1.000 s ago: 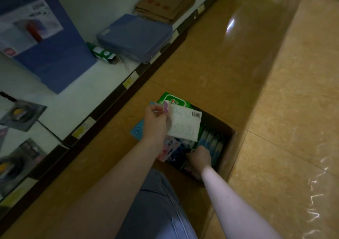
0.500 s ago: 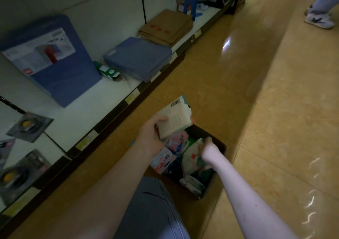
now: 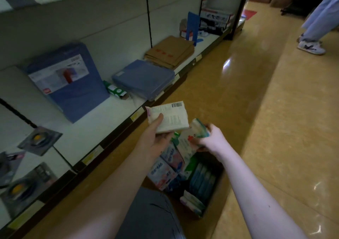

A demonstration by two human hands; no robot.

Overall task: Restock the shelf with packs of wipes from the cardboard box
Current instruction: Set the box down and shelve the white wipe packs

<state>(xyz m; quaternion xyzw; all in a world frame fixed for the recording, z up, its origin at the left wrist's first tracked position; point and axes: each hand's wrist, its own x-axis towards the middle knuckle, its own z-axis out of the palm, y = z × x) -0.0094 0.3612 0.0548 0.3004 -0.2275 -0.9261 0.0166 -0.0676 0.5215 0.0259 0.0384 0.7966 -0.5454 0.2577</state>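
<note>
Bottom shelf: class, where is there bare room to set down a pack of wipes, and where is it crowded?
Bare white shelf lies between the upright blue box and the front edge, beside the grey packet. Crowded beyond: the small green carton, flat blue folders and brown envelopes.

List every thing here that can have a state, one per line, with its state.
Left hand, grips a white pack, thumb on top.
Right hand, grips a second pack.
Cardboard box, open, more packs inside.
Green carton, lying on its side on the shelf.
Blue package, standing, leaning back.
</note>
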